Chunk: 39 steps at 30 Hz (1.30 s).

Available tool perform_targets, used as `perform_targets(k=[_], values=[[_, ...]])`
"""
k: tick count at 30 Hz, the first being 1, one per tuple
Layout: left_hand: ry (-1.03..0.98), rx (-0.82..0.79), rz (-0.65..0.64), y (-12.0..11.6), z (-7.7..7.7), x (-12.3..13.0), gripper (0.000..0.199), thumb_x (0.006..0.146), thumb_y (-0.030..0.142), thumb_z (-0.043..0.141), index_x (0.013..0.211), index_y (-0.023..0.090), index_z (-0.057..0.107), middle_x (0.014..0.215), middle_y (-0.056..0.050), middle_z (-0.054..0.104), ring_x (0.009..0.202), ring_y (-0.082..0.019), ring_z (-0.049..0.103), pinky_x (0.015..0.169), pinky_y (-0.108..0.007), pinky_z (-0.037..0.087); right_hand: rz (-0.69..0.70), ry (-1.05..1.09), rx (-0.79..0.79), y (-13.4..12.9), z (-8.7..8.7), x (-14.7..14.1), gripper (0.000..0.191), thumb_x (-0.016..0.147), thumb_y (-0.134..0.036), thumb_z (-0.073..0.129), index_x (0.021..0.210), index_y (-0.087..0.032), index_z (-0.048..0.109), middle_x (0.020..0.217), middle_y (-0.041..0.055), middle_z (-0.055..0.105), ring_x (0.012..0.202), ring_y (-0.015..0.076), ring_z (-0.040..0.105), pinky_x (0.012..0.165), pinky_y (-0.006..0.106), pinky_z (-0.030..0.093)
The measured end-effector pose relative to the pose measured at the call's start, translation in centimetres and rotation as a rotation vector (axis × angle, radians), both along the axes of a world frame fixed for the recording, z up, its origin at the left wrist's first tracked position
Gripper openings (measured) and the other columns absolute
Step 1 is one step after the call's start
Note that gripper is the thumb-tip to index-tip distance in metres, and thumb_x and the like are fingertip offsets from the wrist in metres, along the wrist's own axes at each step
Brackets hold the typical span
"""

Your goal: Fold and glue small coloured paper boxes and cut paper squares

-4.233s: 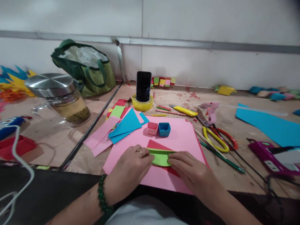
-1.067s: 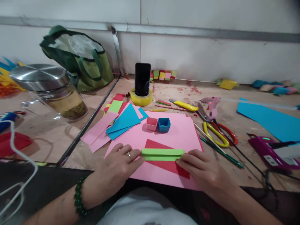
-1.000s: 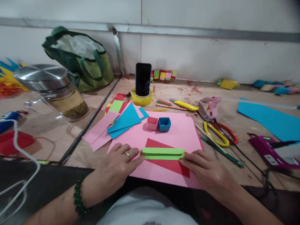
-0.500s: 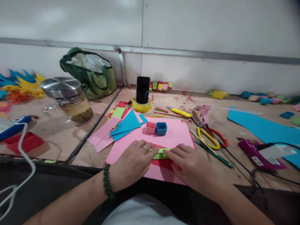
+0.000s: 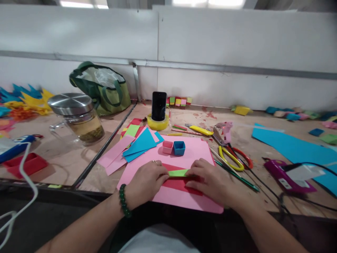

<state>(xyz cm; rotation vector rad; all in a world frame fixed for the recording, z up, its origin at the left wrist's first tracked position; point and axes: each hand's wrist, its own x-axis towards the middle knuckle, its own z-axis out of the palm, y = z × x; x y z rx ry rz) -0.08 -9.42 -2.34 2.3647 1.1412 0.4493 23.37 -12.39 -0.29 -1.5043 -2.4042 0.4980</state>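
Observation:
A narrow strip of green paper (image 5: 177,173) spans the gap between my hands, its ends hidden under the fingers. My left hand (image 5: 149,181) is closed on the left end, thumb and fingers together. At the right end, my right hand (image 5: 207,181) pinches the strip with bent fingers. Beneath lies a red paper sheet (image 5: 173,183) on top of large pink paper (image 5: 181,202). Just beyond my hands stand a small pink paper box (image 5: 167,147) and a small blue paper box (image 5: 179,148), side by side.
Blue paper pieces (image 5: 140,144) overlap pink strips at left. Scissors (image 5: 231,158), a yellow utility knife (image 5: 201,130) and a pink glue gun (image 5: 226,131) lie right. A phone (image 5: 159,105) stands in yellow tape. A glass mug (image 5: 81,121) and purple power strip (image 5: 285,175) flank the papers.
The green strip, pressed flat under my fingertips before, now looks narrower and is gripped at both ends. My hands have moved slightly apart. The camera view has tilted up a little.

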Motion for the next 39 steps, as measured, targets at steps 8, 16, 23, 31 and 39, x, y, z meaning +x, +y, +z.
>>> perform_targets(k=[8, 16, 23, 31, 39], values=[[0.052, -0.015, 0.138, 0.1, -0.2, 0.1, 0.013, 0.088, 0.027, 0.051, 0.083, 0.021, 0.061, 0.081, -0.001, 0.065, 0.077, -0.017, 0.057, 0.066, -0.028, 0.039, -0.215, 0.14, -0.26, 1.9, -0.3, 0.0, 0.026, 0.088, -0.04, 0.053, 0.083, -0.02, 0.069, 0.078, 0.0024, 0.067, 0.068, 0.0157, 0.057, 0.059, 0.026, 0.04], [0.176, 0.09, 0.106, -0.1, 0.1, 0.2, 0.01, 0.089, 0.026, 0.049, 0.086, 0.021, 0.057, 0.086, -0.003, 0.059, 0.076, -0.017, 0.056, 0.067, -0.029, 0.041, -0.181, 0.162, -0.155, 2.2, -1.6, 0.9, 0.026, 0.078, -0.045, 0.065, 0.089, -0.021, 0.066, 0.081, 0.0001, 0.065, 0.066, 0.0134, 0.054, 0.057, 0.024, 0.039], [0.198, 0.126, 0.087, 0.0, -0.1, 0.4, 0.009, 0.089, 0.023, 0.048, 0.087, 0.02, 0.056, 0.092, -0.004, 0.057, 0.083, -0.018, 0.056, 0.071, -0.03, 0.044, -0.123, 0.123, -0.177, 2.4, -1.2, 1.1, 0.033, 0.076, -0.05, 0.066, 0.091, -0.02, 0.065, 0.084, 0.0012, 0.066, 0.07, 0.0146, 0.057, 0.06, 0.025, 0.041], [0.244, 0.181, 0.064, 0.0, -0.2, 0.5, 0.01, 0.089, 0.022, 0.047, 0.091, 0.019, 0.057, 0.094, -0.007, 0.057, 0.09, -0.022, 0.054, 0.077, -0.035, 0.046, -0.179, 0.202, -0.37, 3.3, 0.2, 0.2, 0.022, 0.064, -0.033, 0.075, 0.075, -0.016, 0.067, 0.066, -0.0007, 0.063, 0.062, 0.0138, 0.053, 0.054, 0.025, 0.037], [0.273, 0.237, 0.039, -0.4, -0.7, 0.8, 0.013, 0.092, 0.021, 0.043, 0.094, 0.016, 0.055, 0.099, -0.01, 0.057, 0.093, -0.024, 0.053, 0.081, -0.039, 0.047, -0.24, 0.633, -0.44, 3.1, -0.2, -0.6, 0.031, 0.062, -0.04, 0.075, 0.071, -0.016, 0.058, 0.059, -0.0041, 0.057, 0.054, 0.0095, 0.049, 0.051, 0.023, 0.035]])
